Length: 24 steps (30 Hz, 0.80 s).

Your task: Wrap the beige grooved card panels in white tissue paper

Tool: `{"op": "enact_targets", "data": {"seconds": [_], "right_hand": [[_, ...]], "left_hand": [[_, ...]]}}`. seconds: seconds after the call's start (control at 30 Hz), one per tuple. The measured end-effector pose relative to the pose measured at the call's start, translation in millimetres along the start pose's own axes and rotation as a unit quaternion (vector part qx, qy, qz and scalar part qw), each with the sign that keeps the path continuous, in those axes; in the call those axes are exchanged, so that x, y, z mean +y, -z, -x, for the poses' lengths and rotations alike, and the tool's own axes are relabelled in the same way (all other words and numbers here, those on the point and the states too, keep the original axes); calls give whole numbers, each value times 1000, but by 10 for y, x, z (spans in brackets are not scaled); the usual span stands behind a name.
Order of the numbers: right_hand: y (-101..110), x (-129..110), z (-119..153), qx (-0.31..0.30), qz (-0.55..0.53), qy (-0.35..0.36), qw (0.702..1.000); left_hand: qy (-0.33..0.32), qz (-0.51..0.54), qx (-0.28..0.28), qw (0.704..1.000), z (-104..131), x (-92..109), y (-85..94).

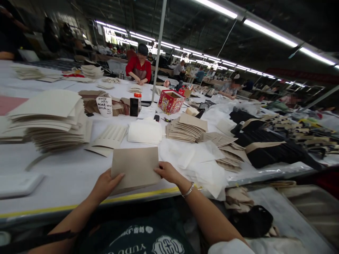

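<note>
Between my two hands is a flat tan fabric panel (135,167), held up at the near edge of the table; its lower edge shows more than one layer. My left hand (106,183) grips its left side, thumb on top and fingers hidden behind. On the right side, my right hand (167,172) pinches the edge between thumb and fingers. Just beyond the panel lie a stack of white sheets (145,132) and a few cream pieces with raised strips (109,137). A stack of tan panels (186,127) sits farther right.
A tall pile of cream pieces (53,120) stands at left. Thin white sheets (196,158) spread to the right, near black fabric bundles (270,141). A red box (171,101), a phone (134,107) and a metal pole (159,53) stand behind. A co-worker in red (140,67) works across the table.
</note>
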State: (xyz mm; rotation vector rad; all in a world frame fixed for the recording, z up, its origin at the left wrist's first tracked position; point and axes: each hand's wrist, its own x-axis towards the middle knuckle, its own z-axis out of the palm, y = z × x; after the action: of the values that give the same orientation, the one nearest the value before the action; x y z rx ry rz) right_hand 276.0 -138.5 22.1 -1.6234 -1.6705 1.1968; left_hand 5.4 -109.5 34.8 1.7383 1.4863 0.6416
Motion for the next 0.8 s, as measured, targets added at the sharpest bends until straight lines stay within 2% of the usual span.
{"op": "enact_targets", "data": {"seconds": [0.07, 0.13, 0.3, 0.57, 0.8], "right_hand": [[-22, 11, -25, 3, 85, -14, 996], [-45, 21, -46, 0, 124, -22, 992], [-73, 91, -81, -34, 98, -19, 994], [-81, 197, -136, -28, 142, -6, 989], [-142, 248, -203, -29, 174, -26, 984]], "left_hand": [[3, -17, 0, 1000, -40, -60, -43], [17, -26, -10, 999, -73, -123, -85], [42, -64, -15, 997, -94, -201, -107], [58, -138, -7, 989, 21, -99, -109], [96, -155, -22, 983, -5, -242, -206]]}}
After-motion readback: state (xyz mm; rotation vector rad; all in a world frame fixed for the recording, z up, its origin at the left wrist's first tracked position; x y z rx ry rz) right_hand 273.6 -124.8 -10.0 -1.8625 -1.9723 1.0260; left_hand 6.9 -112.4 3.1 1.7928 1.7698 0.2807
